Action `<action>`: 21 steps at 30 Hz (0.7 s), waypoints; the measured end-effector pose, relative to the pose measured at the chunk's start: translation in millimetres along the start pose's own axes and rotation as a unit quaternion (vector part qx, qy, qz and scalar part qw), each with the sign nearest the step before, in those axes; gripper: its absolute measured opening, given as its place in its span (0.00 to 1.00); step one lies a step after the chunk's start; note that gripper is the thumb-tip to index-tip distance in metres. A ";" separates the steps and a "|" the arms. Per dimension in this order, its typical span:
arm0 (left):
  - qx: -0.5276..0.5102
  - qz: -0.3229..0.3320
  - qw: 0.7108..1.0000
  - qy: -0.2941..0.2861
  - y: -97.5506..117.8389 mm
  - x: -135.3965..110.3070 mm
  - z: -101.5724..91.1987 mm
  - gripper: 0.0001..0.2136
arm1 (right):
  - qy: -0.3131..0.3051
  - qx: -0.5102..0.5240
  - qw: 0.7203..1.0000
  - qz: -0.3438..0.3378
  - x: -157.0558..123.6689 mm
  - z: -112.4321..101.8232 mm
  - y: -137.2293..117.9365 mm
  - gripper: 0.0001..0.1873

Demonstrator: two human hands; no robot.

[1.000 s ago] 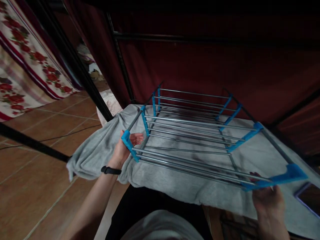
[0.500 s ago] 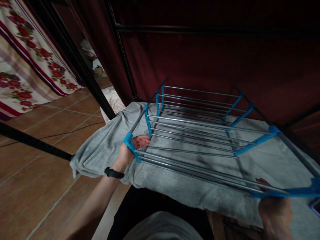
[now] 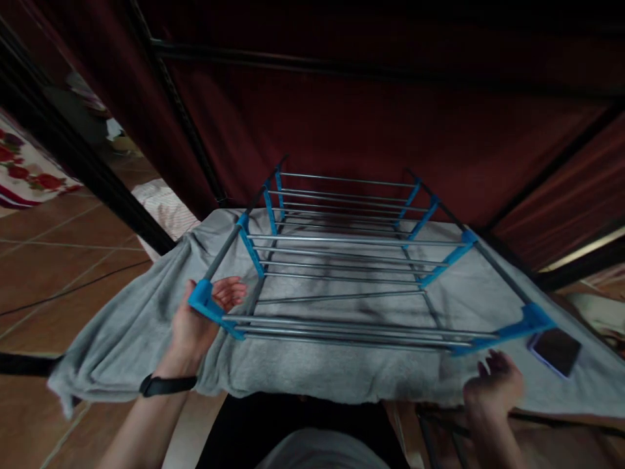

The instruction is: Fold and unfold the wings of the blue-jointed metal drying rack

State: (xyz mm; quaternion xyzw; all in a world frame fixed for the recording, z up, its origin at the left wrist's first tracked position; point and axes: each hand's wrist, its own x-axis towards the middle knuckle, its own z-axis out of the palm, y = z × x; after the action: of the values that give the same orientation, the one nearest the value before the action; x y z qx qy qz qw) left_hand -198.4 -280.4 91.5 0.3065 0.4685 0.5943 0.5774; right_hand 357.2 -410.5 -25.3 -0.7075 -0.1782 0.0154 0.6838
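A shoe rack (image 3: 342, 240) of thin grey metal bars and blue plastic brackets lies on a grey blanket (image 3: 312, 368), its near end toward me. My left hand (image 3: 208, 319) is against the near left corner bracket (image 3: 208, 303). Its fingers are stretched out inside the frame, and the bracket hides part of the palm. Just below the near right bracket (image 3: 502, 337) is my right hand (image 3: 494, 384), fingers apart and slightly bent, with nothing in it. It appears to be apart from the rack. A black band (image 3: 168, 385) circles my left wrist.
A phone (image 3: 556, 352) lies on the blanket to the right of the rack. Dark red curtain (image 3: 342, 124) hangs behind, with a black metal bar (image 3: 293, 64) across it. Black posts stand at the left, over a brown tiled floor (image 3: 58, 280) with a cable.
My view has swung right, so the rack sits further left and the phone shows fully. My right hand has drawn away from the near right bracket. My left hand stays at its corner.
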 end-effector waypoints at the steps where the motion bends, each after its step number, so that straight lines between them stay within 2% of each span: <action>1: -0.005 -0.003 1.000 0.019 -0.4 1.2 -4.5 0.35 | 0.062 0.022 0.998 0.005 -6.7 -3.6 -7.8 0.10; 2: -0.003 -0.005 0.999 0.038 -1.6 3.0 -9.7 0.33 | 0.114 0.046 0.992 -0.002 -13.3 -7.2 -18.7 0.10; 3: 0.005 -0.009 0.998 0.054 -3.5 5.4 -15.1 0.31 | 0.134 0.065 0.988 -0.034 -19.3 -10.5 -32.7 0.10; 5: 0.035 -0.029 0.996 0.080 -9.7 11.5 -25.1 0.27 | 0.105 0.073 0.981 -0.145 -28.0 -14.2 -68.7 0.07; 6: 0.052 -0.042 0.994 0.091 -13.8 14.8 -28.9 0.26 | 0.063 0.073 0.976 -0.193 -29.6 -13.2 -89.1 0.06; 7: 0.067 -0.055 0.991 0.101 -18.3 17.8 -31.8 0.24 | -0.006 0.066 0.973 -0.222 -29.1 -9.4 -109.7 0.07; 9: 0.076 -0.073 0.987 0.120 -28.4 21.4 -34.7 0.22 | -0.176 0.018 0.959 -0.220 -22.6 8.3 -146.8 0.10; 10: 0.072 -0.076 0.987 0.123 -33.8 21.6 -35.1 0.21 | -0.277 -0.020 0.940 -0.199 -17.8 22.2 -161.4 0.12; 12: 0.065 -0.071 0.988 0.122 -45.0 18.3 -35.2 0.21 | -0.454 -0.046 0.875 -0.162 -9.7 58.1 -180.1 0.17; 14: 0.083 -0.060 0.988 0.118 -56.7 11.8 -36.0 0.20 | -0.595 -0.073 0.784 -0.163 -8.7 100.0 -185.2 0.21; 15: 0.100 -0.053 0.986 0.118 -62.5 8.1 -37.1 0.21 | -0.644 -0.091 0.738 -0.178 -11.8 121.0 -183.5 0.21; 18: 0.137 -0.034 0.981 0.132 -77.8 -0.9 -43.3 0.22 | -0.727 -0.166 0.618 -0.249 -33.6 177.9 -168.2 0.16; 21: 0.134 -0.019 0.981 0.141 -86.1 -4.4 -51.6 0.24 | -0.771 -0.243 0.504 -0.305 -65.2 219.7 -146.8 0.12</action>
State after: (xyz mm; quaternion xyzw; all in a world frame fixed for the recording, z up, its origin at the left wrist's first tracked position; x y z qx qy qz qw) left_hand -210.1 -304.2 -5.4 0.2851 0.6261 0.5528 0.4702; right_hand 204.0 -216.7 88.8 -0.4567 -0.8362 0.3011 0.0403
